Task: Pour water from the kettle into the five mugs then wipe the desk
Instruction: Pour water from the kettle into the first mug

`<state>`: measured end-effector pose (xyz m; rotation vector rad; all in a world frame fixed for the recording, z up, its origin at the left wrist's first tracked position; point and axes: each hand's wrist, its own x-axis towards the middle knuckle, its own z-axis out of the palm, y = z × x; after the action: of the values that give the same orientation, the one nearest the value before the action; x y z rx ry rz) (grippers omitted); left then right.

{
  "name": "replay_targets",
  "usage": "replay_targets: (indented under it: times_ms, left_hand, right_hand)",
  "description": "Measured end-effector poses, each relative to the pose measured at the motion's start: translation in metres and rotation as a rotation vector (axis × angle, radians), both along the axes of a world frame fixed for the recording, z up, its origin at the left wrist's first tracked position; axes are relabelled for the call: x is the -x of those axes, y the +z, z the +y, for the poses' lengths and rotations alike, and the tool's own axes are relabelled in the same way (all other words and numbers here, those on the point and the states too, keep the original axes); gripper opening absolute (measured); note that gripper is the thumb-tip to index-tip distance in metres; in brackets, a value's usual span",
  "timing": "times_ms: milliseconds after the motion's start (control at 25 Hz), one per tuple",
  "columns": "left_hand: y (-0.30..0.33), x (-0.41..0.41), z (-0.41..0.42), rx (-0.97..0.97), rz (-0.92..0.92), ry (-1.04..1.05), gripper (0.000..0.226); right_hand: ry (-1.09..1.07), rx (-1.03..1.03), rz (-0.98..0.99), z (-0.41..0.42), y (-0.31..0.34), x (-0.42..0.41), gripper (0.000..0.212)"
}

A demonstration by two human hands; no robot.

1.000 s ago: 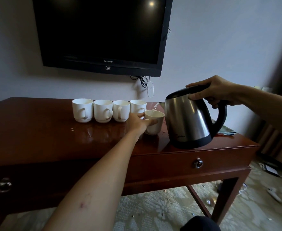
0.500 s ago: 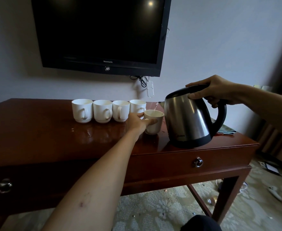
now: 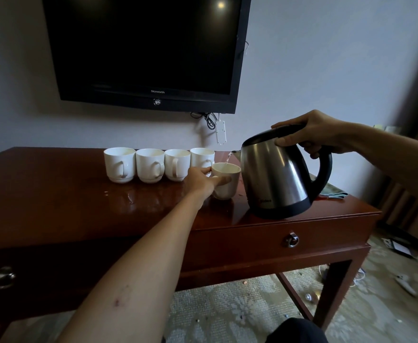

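Gripping mug [image 3: 225, 183] between left hand [image 3: 200, 181] fingers [image 3: 224, 180]

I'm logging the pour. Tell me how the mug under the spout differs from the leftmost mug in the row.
The mug under the spout stands forward of the row, gripped by the left hand; the leftmost mug stands untouched in line. Water from the kettle falls into the first; none reaches the leftmost. Both are white, upright, on the desk.

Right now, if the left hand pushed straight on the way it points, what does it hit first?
The left hand already grips the fifth mug. Straight beyond that mug, probably the steel kettle held tilted by the right hand, though depth is unclear.
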<state>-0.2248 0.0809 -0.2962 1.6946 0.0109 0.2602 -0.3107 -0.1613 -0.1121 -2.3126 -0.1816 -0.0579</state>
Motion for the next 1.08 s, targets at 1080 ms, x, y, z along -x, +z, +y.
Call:
replay_targets:
  times_ms: [1080]
  left_hand:
    - [0.0022,0.0016,0.0002,-0.001,0.015,-0.013,0.081]
  right_hand:
    - [0.001,0.012,0.011,0.0024,0.0023,-0.0013,0.045]
